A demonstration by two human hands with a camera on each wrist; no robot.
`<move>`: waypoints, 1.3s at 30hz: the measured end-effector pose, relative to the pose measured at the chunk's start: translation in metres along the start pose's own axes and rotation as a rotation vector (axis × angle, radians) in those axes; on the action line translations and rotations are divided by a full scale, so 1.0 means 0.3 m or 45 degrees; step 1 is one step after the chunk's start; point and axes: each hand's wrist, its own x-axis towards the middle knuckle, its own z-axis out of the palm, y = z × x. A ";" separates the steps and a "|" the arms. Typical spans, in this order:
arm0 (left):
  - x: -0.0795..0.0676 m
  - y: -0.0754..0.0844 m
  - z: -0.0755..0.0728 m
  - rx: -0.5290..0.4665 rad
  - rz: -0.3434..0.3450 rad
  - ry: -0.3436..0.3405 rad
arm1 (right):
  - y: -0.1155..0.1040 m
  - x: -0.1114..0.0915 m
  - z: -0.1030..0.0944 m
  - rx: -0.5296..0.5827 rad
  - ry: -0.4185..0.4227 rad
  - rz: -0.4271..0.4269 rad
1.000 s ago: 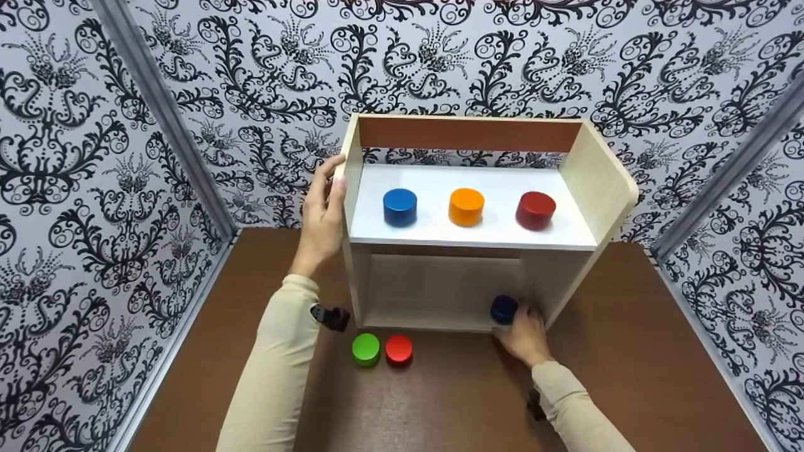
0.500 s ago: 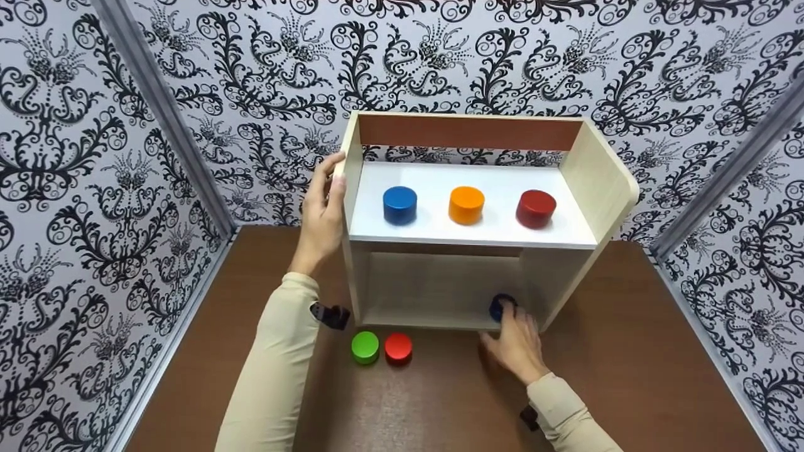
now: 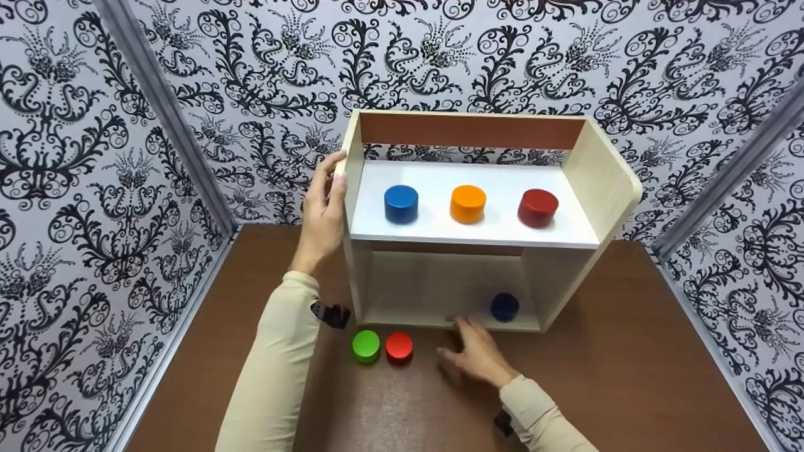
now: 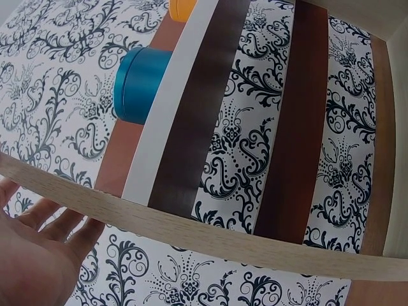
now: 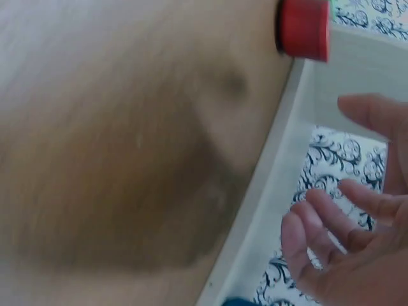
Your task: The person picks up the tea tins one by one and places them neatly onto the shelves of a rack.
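A two-level wooden shelf unit (image 3: 452, 241) stands on the brown table. My left hand (image 3: 322, 220) rests against its left side panel, fingers outside the panel in the left wrist view. My right hand (image 3: 477, 355) holds nothing; its fingers are spread at the front edge of the lower level, left of a dark blue cylinder (image 3: 504, 307) standing inside there. Left of this hand, on the table before the unit, are a red cylinder (image 3: 399, 348) and a green cylinder (image 3: 366, 347). In the right wrist view the red cylinder (image 5: 305, 29) lies beyond the thumb.
The white upper shelf carries a blue cylinder (image 3: 401, 204), an orange cylinder (image 3: 468, 204) and a dark red cylinder (image 3: 537, 208), spaced in a row. Patterned walls (image 3: 264, 75) enclose the table (image 3: 628, 376) at the back and both sides.
My right hand has let go of the dark blue cylinder, which stays on the lower level, and has moved left toward the red cylinder. The left hand has stayed at the side panel.
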 end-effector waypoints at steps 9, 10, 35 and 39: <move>0.000 -0.003 0.004 -0.030 0.022 0.015 | -0.038 0.035 0.095 0.049 -0.096 -0.209; 0.000 -0.004 0.005 -0.029 0.019 0.015 | -0.041 0.039 0.102 0.056 -0.113 -0.204; -0.003 -0.004 0.005 -0.061 0.010 0.009 | -0.085 0.100 0.225 -0.171 -0.196 -0.323; -0.003 -0.003 0.004 -0.059 0.015 0.006 | -0.084 0.100 0.230 -0.180 -0.179 -0.333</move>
